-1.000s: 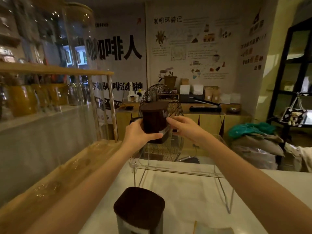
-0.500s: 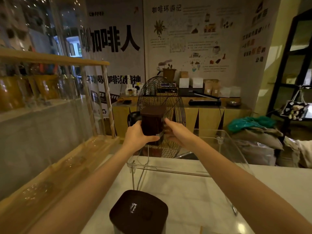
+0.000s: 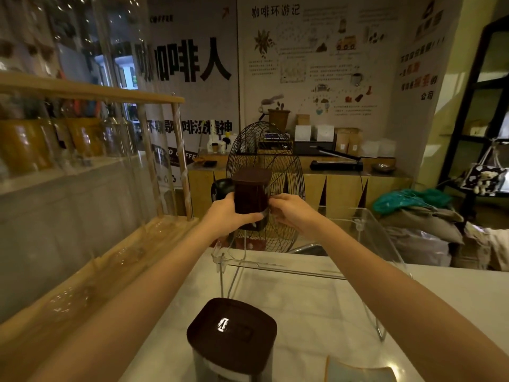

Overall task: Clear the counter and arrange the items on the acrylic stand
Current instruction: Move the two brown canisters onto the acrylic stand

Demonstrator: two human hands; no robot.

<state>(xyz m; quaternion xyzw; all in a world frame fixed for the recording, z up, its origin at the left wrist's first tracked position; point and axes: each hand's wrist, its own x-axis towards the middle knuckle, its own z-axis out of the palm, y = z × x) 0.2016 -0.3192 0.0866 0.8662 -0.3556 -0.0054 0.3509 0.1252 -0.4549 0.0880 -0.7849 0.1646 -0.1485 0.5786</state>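
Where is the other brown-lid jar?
The second jar stands on the white counter, bottom centre of the head view, in front of the acrylic stand.

Both arms stretched forward, left hand (image 3: 230, 216) and right hand (image 3: 293, 213) cupped inward, fingers curled, facing each other.

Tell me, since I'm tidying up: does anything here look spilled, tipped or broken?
Nothing stands out. Both hands, left hand and right hand, hold the dark canister upright at the acrylic stand. A second canister stands upright on the counter. No spills show.
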